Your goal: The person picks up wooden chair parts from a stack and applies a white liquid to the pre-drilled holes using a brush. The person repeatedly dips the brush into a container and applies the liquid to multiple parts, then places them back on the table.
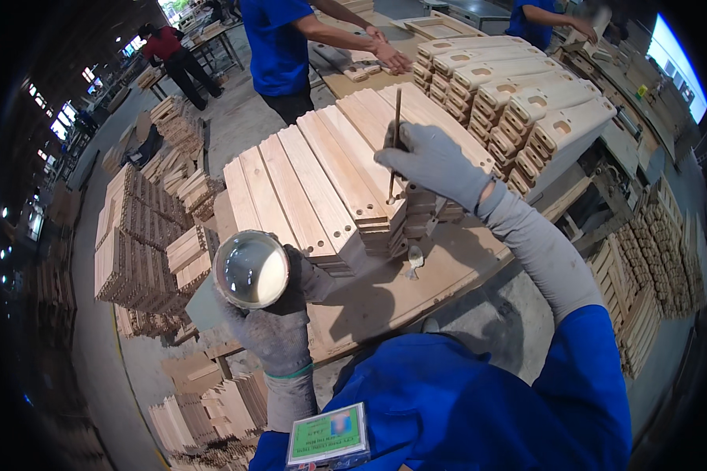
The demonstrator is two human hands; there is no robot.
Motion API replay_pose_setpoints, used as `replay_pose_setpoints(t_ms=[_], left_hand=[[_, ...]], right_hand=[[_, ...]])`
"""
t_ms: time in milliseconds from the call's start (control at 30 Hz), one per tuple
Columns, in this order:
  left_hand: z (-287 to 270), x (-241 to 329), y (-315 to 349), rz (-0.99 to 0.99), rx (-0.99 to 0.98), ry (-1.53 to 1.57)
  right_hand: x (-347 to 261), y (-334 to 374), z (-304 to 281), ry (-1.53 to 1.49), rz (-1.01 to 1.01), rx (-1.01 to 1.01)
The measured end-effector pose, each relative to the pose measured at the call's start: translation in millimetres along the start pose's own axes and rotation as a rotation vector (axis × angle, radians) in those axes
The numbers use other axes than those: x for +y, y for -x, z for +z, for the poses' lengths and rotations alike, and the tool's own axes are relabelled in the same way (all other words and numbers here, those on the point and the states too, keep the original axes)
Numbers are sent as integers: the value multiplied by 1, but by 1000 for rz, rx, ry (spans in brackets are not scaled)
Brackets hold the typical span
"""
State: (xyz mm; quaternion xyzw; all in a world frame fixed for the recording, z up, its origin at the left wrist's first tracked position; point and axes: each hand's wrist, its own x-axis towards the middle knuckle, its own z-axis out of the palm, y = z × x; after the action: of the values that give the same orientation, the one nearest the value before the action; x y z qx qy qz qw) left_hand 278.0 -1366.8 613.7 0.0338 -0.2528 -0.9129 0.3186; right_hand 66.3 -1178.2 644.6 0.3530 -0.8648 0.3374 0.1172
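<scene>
My left hand (pixel 273 334), in a grey glove, is wrapped round a round clear cup (pixel 226 271) with a pale cream-coloured liquid in it. The cup is held in front of the near ends of stacked wooden boards (pixel 305 177). My gloved right hand (pixel 441 163) pinches a thin brown stick (pixel 397 106) upright. The stick's pale lower tip is at the near end of one board, next to the drilled holes; whether it enters a hole I cannot tell. Small round holes also show on the neighbouring boards.
The boards lie on a brown worktable (pixel 353 318), with a cream-coloured smear (pixel 415 257) near its edge. Stacked wooden pieces with oval slots (pixel 518 82) stand at the right. A co-worker in blue (pixel 275 47) is across the table. More wood piles (pixel 137 235) stand on the floor at left.
</scene>
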Motion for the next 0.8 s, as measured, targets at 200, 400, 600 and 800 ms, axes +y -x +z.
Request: replay_pose_setpoints(t_ms=[200,400,600,800], left_hand=[[2,-8,1,393,-105,-1086],[9,-13,4,491,-121,-1313],[13,-10,7,514,-122,-1289],[19,-13,8,400,-124,-1117]], right_hand=[[2,0,-12,-17,-16,-15],[6,6,-9,103,-96,-96],[-9,5,-9,-70,19,-66],[17,4,12,30,-263,12]])
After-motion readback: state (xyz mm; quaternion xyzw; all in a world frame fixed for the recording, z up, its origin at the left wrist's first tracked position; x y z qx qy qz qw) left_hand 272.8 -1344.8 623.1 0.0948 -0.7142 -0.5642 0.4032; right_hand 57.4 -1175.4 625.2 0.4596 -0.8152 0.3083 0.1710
